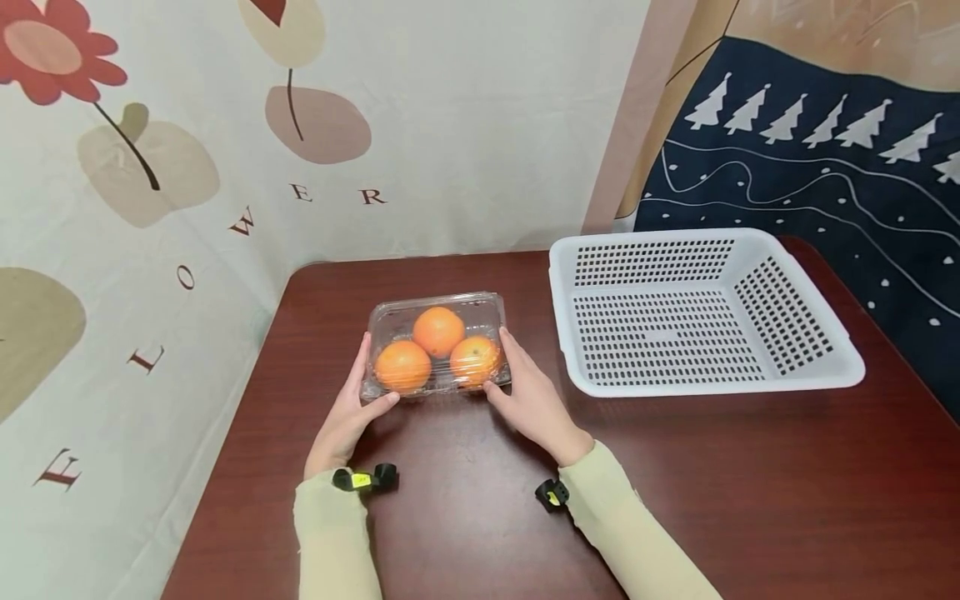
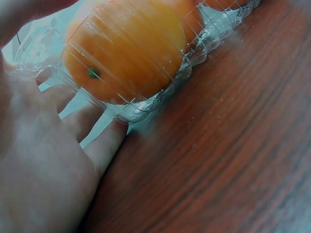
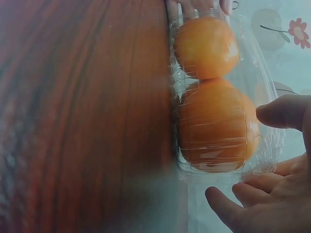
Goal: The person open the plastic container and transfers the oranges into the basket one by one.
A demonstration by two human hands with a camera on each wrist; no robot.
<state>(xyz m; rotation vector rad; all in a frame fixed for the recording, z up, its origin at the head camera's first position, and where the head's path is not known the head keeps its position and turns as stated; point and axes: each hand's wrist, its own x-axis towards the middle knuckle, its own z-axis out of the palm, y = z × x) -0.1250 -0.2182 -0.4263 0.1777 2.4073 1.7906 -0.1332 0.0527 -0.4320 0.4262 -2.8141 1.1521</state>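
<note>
A clear plastic clamshell box (image 1: 438, 302) holding three oranges (image 1: 402, 367) sits between the hands in the head view. My left hand (image 1: 351, 418) grips its left side, with the thumb at the near edge and the other fingers along the side. On the opposite side my right hand (image 1: 534, 407) holds the box, its thumb on the near right corner. The left wrist view shows an orange (image 2: 126, 53) with a green stem spot behind the ridged plastic. In the right wrist view, two oranges (image 3: 214, 126) show through the wall, and the right thumb touches the box.
To the right on the dark red-brown wooden table (image 1: 465, 517) stands a white perforated plastic basket (image 1: 585, 385). A pale cloth (image 1: 465, 125) with flowers and letters hangs behind and to the left. A navy cloth (image 1: 780, 179) with white trees hangs at the right.
</note>
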